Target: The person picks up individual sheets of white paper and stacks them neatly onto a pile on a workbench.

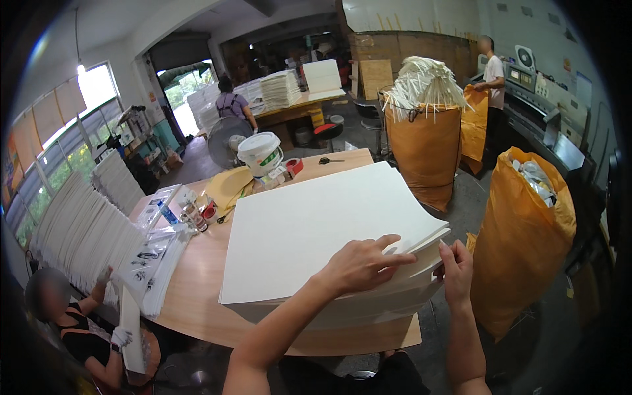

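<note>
A thick stack of large white paper sheets (309, 230) lies on the wooden table in front of me. My left hand (361, 264) rests over its near right part, fingers stretched out toward the right corner. At that corner my right hand (455, 264) has thumb and fingers closed on the edges of several sheets. The upper sheets there are fanned slightly apart and curl up. My right fingertips are partly hidden behind the paper edges.
On the wooden table (197, 299) stand a white bucket (261, 153), red tape (294, 166) and scissors (330, 160). Orange sacks (520, 250) stand at the right. A co-worker (72, 316) sits at the lower left beside tall paper stacks (82, 220); two other people work farther back.
</note>
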Motion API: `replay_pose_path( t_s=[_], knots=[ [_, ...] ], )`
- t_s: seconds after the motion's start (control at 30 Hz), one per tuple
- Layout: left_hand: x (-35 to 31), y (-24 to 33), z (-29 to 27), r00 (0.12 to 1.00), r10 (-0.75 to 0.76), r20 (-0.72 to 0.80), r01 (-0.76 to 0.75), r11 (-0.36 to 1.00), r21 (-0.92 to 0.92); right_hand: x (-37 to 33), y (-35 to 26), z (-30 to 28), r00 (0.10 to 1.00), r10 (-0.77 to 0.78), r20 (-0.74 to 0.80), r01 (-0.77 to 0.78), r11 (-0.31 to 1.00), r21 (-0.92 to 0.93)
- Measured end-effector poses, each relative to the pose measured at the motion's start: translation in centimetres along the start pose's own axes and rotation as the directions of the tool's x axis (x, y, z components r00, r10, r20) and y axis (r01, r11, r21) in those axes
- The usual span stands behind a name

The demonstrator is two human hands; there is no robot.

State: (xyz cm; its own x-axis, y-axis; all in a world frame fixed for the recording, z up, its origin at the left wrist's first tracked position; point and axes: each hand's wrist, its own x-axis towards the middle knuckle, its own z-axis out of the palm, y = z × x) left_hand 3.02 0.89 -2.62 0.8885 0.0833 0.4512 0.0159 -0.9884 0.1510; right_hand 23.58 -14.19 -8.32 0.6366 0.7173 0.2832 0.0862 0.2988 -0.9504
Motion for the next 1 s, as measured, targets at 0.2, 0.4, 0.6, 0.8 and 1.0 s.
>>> replay_pose_path(
  t_s=[0.2, 0.4, 0.6, 0.8, 1.0],
  knots=[
    [-0.5, 0.2, 0.7, 0.999, 0.036, 0.015, -0.036, 0.998, 0.058, -1.2, 1.7, -1.0, 1.0, 0.005, -0.025, -0.004, 1.0, 0.007],
    [-0.3, 0.2, 1.2, 0.999, 0.036, 0.0, -0.036, 0.997, 0.074, -1.4, 3.9, -1.9, 0.983, -0.151, -0.107, 0.142, 0.986, -0.086],
    [-0.9, 0.0, 1.6, 0.998, 0.009, -0.055, -0.004, 0.997, 0.081, -0.9, 5.9, -2.4, 0.984, -0.141, -0.106, 0.137, 0.99, -0.044],
    [-1.0, 0.2, 1.1, 1.0, -0.016, -0.015, 0.017, 1.0, 0.018, -0.4, 2.9, -2.2, 0.996, -0.089, -0.023, 0.089, 0.996, -0.026],
    [-1.3, -0.3, 1.5, 0.994, -0.024, -0.107, 0.017, 0.998, -0.066, 0.8, 2.2, -1.2, 0.998, -0.056, 0.019, 0.058, 0.986, -0.158]
  ],
)
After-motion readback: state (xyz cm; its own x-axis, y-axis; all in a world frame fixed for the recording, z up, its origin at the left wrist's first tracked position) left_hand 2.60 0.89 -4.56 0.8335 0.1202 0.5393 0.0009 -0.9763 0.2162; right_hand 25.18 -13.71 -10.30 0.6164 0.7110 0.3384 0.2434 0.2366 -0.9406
